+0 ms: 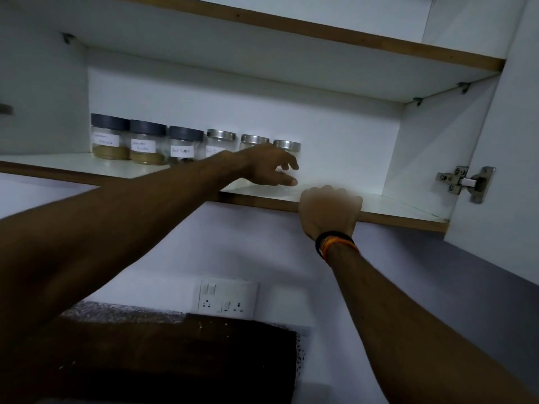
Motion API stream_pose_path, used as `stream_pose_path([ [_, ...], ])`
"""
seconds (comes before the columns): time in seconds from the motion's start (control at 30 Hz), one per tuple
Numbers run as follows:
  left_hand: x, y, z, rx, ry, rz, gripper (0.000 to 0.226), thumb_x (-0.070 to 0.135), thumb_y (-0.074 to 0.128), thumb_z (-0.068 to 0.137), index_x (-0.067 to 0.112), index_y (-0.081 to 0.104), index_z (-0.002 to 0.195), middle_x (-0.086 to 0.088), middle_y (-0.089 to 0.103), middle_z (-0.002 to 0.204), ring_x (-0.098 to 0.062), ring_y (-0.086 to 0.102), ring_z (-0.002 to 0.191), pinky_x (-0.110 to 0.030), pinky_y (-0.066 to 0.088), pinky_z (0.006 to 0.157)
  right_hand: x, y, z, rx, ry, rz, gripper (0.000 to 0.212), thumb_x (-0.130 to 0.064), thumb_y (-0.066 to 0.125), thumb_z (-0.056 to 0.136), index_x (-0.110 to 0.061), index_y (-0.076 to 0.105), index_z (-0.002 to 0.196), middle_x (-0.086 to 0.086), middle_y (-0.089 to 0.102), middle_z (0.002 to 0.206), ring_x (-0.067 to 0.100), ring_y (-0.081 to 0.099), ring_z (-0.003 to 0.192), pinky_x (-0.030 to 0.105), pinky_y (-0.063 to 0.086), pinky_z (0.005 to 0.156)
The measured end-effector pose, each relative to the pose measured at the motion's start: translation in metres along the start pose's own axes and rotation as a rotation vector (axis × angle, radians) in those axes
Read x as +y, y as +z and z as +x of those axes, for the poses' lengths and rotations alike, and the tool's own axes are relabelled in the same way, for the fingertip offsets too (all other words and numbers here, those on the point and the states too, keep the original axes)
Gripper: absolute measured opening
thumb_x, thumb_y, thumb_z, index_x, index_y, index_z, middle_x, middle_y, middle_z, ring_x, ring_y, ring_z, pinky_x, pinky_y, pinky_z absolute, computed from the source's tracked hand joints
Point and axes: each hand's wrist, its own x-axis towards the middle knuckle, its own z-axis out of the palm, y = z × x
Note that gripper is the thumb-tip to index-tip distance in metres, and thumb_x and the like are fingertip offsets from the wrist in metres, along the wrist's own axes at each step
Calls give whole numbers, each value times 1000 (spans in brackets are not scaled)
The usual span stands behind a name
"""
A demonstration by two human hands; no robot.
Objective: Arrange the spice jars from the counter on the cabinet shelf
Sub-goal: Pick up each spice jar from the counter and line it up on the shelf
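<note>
Several spice jars stand in a row at the back of the white cabinet shelf [393, 204]. Three dark-lidded jars [147, 145] with paper labels are at the left; three silver-lidded jars [287, 145] follow to the right. My left hand [268, 167] reaches in front of the silver-lidded jars, fingers spread, thumb near the shelf, holding nothing; it hides their lower parts. My right hand [329, 208] rests over the shelf's front edge with fingers curled, blurred. Black and orange bands circle its wrist.
The right half of the shelf is bare up to the side wall. A door hinge [463, 182] sits on the open door at right. Another shelf [320, 33] lies above. A wall switch and socket plate [226, 298] is below, with a dark counter area underneath.
</note>
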Motion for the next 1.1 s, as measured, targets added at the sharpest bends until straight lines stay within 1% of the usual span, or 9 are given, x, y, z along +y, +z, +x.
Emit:
stream_pose_path([
  [0.13,21,2,-28,-8,-21,-39,51,49,54,98,19,56,139,-2,64,133,-20,59,120,-26,42,93,5,-9,-3,-87,-31,0,51,-37,27,103,-15,67,81,3,68,86,27,58,82,43,34,85],
  [0.2,29,4,-40,-11,-29,-59,53,50,52,99,19,53,142,-1,61,138,-18,57,123,-29,43,102,5,-13,-8,-92,-40,42,51,-36,26,104,-14,68,86,5,69,90,29,60,86,43,34,88],
  [0.33,47,7,-64,23,-38,-131,58,51,54,97,18,50,145,-5,56,143,-19,51,129,-34,41,107,9,-22,-26,-70,-87,108,42,-33,28,105,-16,67,100,4,70,103,25,60,98,42,35,97],
  [0.43,60,11,-82,76,-23,-174,58,50,56,96,18,50,144,-6,53,146,-21,45,136,-42,36,114,16,-27,-45,-85,-134,179,37,-26,42,100,-13,58,131,5,62,130,23,51,125,42,23,115],
  [0.57,79,20,-107,188,53,-198,49,41,59,98,12,58,137,-11,58,137,-24,49,129,-40,39,109,14,-42,-77,-149,-47,333,58,-20,54,94,-15,39,150,7,35,157,25,26,147,50,31,109],
  [0.67,94,39,-130,255,83,-263,46,37,61,97,10,59,135,-11,59,134,-24,49,125,-36,39,104,13,-47,-107,-206,-22,330,60,-20,56,92,-17,40,150,10,29,160,27,29,144,46,32,108],
  [0.8,111,72,-159,212,59,-346,49,37,62,97,13,56,139,-8,54,142,-22,44,133,-34,33,109,19,-47,-155,-354,30,287,58,-21,55,94,-17,40,149,11,40,152,30,36,138,47,35,108],
  [1.0,125,138,-204,38,-36,-504,49,39,60,97,17,54,141,-4,54,144,-21,46,133,-35,32,111,21,-45,-221,-557,141,323,46,-17,58,93,-14,54,139,12,52,142,31,48,129,45,41,108],
  [1.1,132,170,-230,-91,-82,-547,50,38,62,96,20,53,141,-4,56,141,-21,50,129,-38,38,110,20,-40,-257,-663,185,325,41,-13,59,90,-13,61,131,13,58,134,31,55,123,45,47,103],
])
